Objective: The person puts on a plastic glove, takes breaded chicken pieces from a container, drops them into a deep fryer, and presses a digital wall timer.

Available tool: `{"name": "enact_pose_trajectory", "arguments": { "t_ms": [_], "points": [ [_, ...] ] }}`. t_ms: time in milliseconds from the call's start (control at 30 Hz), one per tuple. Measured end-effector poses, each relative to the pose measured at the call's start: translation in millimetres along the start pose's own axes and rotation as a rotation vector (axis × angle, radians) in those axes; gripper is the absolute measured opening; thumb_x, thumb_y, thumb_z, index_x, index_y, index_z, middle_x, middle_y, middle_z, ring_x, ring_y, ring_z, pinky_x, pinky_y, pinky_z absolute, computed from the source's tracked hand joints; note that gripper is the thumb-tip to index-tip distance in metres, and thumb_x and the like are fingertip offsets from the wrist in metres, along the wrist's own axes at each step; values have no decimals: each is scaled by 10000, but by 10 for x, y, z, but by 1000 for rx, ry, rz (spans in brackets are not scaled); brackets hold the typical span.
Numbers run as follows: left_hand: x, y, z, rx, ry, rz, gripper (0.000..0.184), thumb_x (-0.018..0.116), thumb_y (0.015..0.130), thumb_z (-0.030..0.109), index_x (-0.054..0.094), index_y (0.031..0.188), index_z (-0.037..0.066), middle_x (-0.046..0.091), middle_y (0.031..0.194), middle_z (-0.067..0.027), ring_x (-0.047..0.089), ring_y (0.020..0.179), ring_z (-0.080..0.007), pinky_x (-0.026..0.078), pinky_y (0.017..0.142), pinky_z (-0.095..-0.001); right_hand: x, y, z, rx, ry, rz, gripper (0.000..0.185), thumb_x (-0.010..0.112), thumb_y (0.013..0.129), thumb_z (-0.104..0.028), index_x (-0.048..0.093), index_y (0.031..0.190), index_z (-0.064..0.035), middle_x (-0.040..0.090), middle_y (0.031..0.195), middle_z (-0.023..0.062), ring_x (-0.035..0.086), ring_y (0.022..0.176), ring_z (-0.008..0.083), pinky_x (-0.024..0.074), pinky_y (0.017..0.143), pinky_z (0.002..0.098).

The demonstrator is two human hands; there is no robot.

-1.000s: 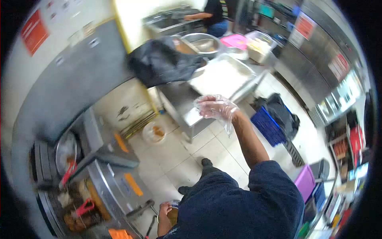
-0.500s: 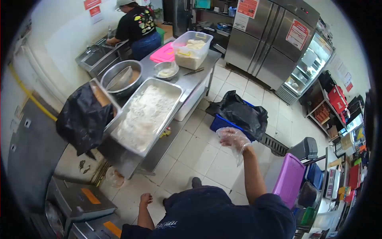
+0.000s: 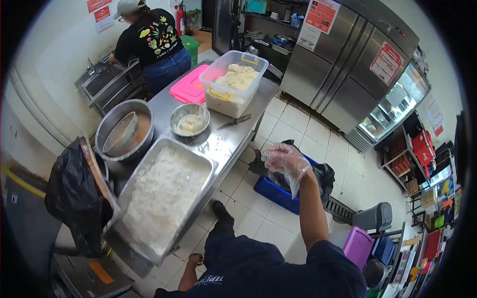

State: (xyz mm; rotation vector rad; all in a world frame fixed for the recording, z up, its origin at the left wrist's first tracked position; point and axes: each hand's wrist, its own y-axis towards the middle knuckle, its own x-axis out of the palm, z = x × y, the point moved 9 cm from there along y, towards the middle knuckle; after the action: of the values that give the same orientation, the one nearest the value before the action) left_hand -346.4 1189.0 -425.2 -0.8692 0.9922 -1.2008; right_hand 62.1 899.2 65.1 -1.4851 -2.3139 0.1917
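My right hand [image 3: 286, 161], in a clear plastic glove, is raised in front of me with loosely bent fingers and nothing in them. In the picture it overlaps a blue crate [image 3: 278, 194] with black plastic over it on the floor. Low beside my body hangs my bare left hand [image 3: 195, 259], its fingers curled in and nothing visible in them. To its upper left, a metal tray of white flour [image 3: 166, 191] lies on the steel table [image 3: 218, 141]. A steel bowl [image 3: 190, 121] with pale contents and a knife [image 3: 233, 122] are farther back.
A clear tub of dough [image 3: 232, 87] and a pink lid [image 3: 189, 85] occupy the table's far end. A large pot [image 3: 125, 130] holds a strainer and brownish liquid. Another person [image 3: 154, 44] stands at the sink [image 3: 99, 82]. Steel fridges [image 3: 343, 64] line the back.
My view has moved closer to the table, and one foot has stepped forward. My gloved right hand stays raised, slightly higher in view. The left hand has swung lower.
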Motion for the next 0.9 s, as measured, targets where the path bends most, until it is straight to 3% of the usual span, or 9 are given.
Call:
{"name": "enact_pose_trajectory", "arguments": {
  "t_ms": [300, 433, 500, 533, 600, 633, 733, 833, 900],
  "points": [
    [351, 438, 858, -14, -276, -35, 252, 504, 803, 191, 586, 958, 10, 591, 839, -89, 573, 735, -217, 480, 648, -370, -646, 2243, -1164, -130, -276, -56, 327, 637, 797, -213, 550, 1036, -8, 592, 867, 72, 599, 757, 167, 510, 689, 276],
    [548, 490, 1354, -25, -379, -3, 252, 502, 804, 191, 588, 958, 10, 592, 837, -89, 573, 731, -216, 480, 646, -369, -965, 3379, -1601, -149, -657, 14, 322, 600, 774, -160, 560, 1050, 0, 607, 920, 84, 603, 775, 169, 510, 674, 293],
    [702, 579, 1504, -41, -437, 12, 253, 501, 804, 191, 589, 957, 11, 592, 835, -89, 573, 729, -215, 479, 646, -368, -1032, 4018, -1769, -114, -1111, 70, 334, 578, 749, -120, 570, 1077, -58, 610, 989, 85, 599, 875, 219, 490, 758, 349],
    [796, 567, 1636, -50, -468, 21, 253, 500, 804, 191, 589, 957, 11, 592, 835, -90, 573, 728, -215, 479, 645, -367, -1157, 4415, -1760, -98, -1115, 51, 334, 578, 749, -120, 570, 1077, -58, 610, 989, 85, 599, 875, 219, 490, 758, 349],
    [976, 642, 1863, -65, -534, 43, 253, 499, 805, 191, 590, 957, 11, 593, 833, -90, 573, 726, -214, 479, 645, -366, -1195, 5284, -1531, -370, -1676, -168, 431, 588, 709, -118, 549, 1137, -137, 592, 1072, 91, 556, 1004, 257, 436, 862, 368],
    [1075, 651, 1979, -73, -567, 59, 253, 499, 805, 191, 591, 957, 11, 593, 832, -90, 573, 725, -214, 479, 644, -366, -1340, 5629, -1331, -373, -1677, -198, 431, 588, 709, -118, 549, 1137, -137, 592, 1072, 91, 556, 1004, 257, 436, 862, 368],
    [1376, 642, 2347, -100, -697, 114, 254, 497, 806, 192, 592, 957, 11, 593, 830, -90, 573, 722, -213, 479, 643, -365, -1288, 6062, -902, -676, -1876, -732, 533, 597, 648, -125, 512, 1172, -178, 565, 1116, 90, 532, 1046, 252, 425, 880, 364],
    [1681, 611, 2564, -136, -810, 170, 254, 495, 806, 192, 593, 957, 12, 593, 828, -90, 573, 719, -212, 479, 642, -363, -1327, 6246, -891, -512, -1900, -715, 435, 634, 675, -236, 563, 1095, -151, 569, 1098, 105, 547, 1022, 253, 418, 885, 319],
    [1881, 627, 2625, -162, -869, 194, 255, 494, 807, 192, 594, 956, 12, 594, 827, -90, 574, 717, -212, 479, 641, -362, -1081, 5910, -1032, -557, -1967, -859, 403, 653, 648, -248, 578, 1032, -154, 589, 989, 100, 564, 970, 244, 436, 852, 332]
  ]
}}
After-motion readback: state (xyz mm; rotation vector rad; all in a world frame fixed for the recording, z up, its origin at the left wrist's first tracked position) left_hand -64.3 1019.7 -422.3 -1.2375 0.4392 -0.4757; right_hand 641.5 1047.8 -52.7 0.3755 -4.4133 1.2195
